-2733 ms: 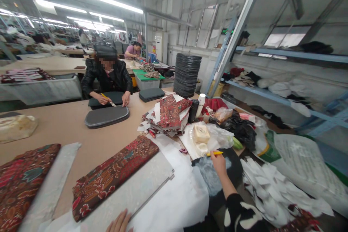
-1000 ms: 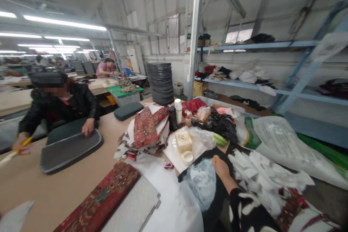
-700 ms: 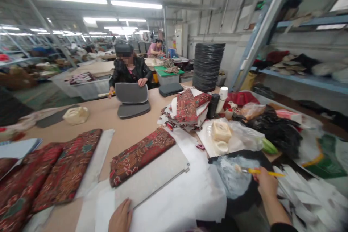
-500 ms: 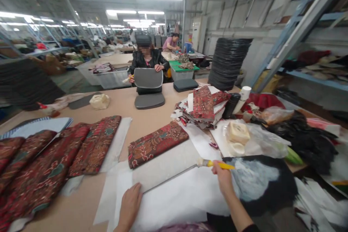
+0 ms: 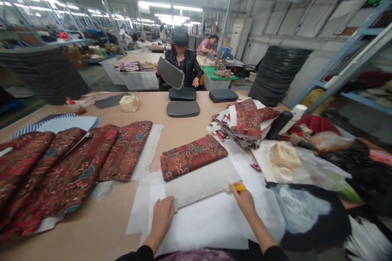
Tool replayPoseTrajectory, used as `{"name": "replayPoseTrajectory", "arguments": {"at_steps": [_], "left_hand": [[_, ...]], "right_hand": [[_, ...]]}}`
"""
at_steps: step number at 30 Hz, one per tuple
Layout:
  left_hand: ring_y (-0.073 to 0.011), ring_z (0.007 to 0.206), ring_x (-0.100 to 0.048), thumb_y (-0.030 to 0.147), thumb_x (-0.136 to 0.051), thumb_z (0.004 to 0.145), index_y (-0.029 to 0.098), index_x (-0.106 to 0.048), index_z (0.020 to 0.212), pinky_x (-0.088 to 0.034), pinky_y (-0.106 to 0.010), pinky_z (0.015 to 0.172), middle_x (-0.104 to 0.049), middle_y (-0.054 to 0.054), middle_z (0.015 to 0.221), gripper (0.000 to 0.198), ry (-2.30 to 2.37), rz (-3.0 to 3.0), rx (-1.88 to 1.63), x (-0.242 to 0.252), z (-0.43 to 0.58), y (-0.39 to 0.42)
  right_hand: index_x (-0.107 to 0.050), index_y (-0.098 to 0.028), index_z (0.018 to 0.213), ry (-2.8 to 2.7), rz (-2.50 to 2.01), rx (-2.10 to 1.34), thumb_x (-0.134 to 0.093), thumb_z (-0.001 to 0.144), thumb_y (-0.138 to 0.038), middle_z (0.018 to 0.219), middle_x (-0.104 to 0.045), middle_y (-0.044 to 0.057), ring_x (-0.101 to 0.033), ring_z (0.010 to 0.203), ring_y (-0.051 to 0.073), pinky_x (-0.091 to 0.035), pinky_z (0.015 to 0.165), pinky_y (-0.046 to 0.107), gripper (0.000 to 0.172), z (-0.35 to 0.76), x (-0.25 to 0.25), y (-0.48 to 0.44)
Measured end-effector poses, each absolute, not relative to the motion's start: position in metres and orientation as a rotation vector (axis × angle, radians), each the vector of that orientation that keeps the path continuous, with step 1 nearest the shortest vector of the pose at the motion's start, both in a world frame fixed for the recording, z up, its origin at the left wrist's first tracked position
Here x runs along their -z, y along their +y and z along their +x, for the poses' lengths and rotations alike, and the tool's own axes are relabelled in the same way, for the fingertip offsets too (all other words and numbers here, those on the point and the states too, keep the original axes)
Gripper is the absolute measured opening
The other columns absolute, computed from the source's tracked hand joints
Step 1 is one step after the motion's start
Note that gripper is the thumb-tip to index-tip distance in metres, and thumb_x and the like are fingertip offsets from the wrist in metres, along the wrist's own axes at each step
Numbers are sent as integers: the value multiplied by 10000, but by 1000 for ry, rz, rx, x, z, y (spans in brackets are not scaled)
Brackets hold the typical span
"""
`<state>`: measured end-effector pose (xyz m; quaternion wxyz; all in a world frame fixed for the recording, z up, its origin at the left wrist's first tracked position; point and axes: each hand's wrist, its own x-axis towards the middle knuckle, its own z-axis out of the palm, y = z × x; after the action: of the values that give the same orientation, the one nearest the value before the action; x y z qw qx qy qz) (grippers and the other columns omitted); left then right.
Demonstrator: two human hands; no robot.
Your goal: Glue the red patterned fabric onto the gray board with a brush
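Note:
My left hand lies with its fingers flat on the left end of a pale grey strip, at its near corner. In my right hand is a paintbrush with a yellow handle, its bristles touching the strip near the right end of its front edge. A folded piece of red patterned fabric lies along the strip's far side. White paper sheets are spread underneath. To the right, a black sheet carries a smeared patch of white paste.
Folded patterned fabrics overlap on the left. A heap of fabric scraps, a black bottle and a cream-coloured block stand to the right. Across the table, a co-worker holds a grey panel above stacked panels.
My right hand has brought the brush slightly left onto the strip and turned its handle. The view has swung left. Opposite, the co-worker's panel has tilted, and one hand has left it.

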<state>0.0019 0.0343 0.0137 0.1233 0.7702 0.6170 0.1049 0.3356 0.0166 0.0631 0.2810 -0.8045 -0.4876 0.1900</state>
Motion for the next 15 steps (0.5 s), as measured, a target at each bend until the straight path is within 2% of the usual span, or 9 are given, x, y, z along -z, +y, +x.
{"name": "replayPoseTrajectory", "arguments": {"at_steps": [2, 8, 15], "left_hand": [[-165, 1055, -569, 230, -350, 851, 203, -570, 1081, -312, -402, 1028, -653, -49, 1120, 320, 1784, 2251, -306, -13, 1, 34], [-190, 1095, -552, 254, -341, 848, 196, -553, 1125, -291, -431, 1035, -633, -65, 1166, 353, 1752, 2243, -218, -6, -3, 44], [-189, 1119, -542, 288, -312, 857, 202, -539, 1149, -266, -439, 1049, -618, -71, 1195, 379, 1729, 2228, -176, -1, -7, 49]], "right_hand": [[-572, -214, 836, -1275, -2202, -420, -372, 801, -407, 619, -601, 4, -579, 582, 185, -393, 562, 266, 280, 338, -67, 13], [-584, -224, 834, -1677, -1850, -631, -423, 818, -306, 729, -646, -6, -608, 698, 143, -402, 640, 214, 182, 260, -64, 27], [-577, -181, 928, -1292, -2571, -348, -376, 853, -270, 666, -649, 42, -606, 636, 174, -341, 547, 236, 232, 361, -84, 41]]}}
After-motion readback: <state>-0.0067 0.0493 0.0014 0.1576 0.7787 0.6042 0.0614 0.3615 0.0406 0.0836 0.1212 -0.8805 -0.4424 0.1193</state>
